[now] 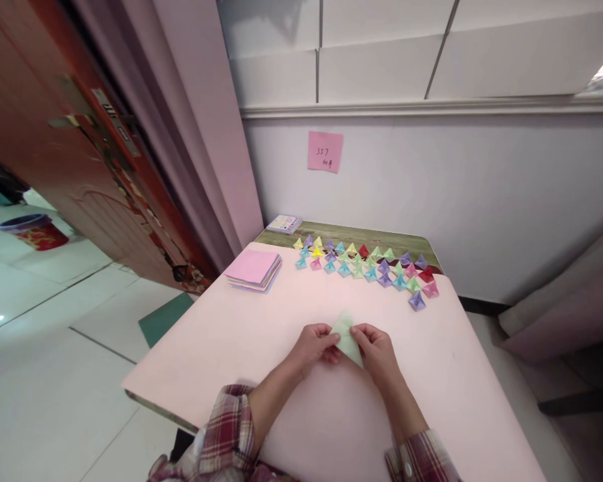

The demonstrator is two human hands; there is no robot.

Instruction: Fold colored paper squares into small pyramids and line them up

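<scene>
green paper point(347, 342) pinched between both hands point(315, 345), forearms point(277, 397) angled inward.

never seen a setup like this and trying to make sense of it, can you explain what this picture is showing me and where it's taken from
There is no machine here: these are a person's own bare hands. The single picture comes from a camera worn on that person's head, looking forward and down, so the forearms reach in from the bottom edge.

The left hand and right hand hold a piece of pale green paper between them, above a table with a pale pink top. Farther back on it are uneven rows of small, pointed folded-paper pieces in many colours, with a stack of square paper, pink on top, to their left. A pink note with handwriting is on the wall behind.
</scene>
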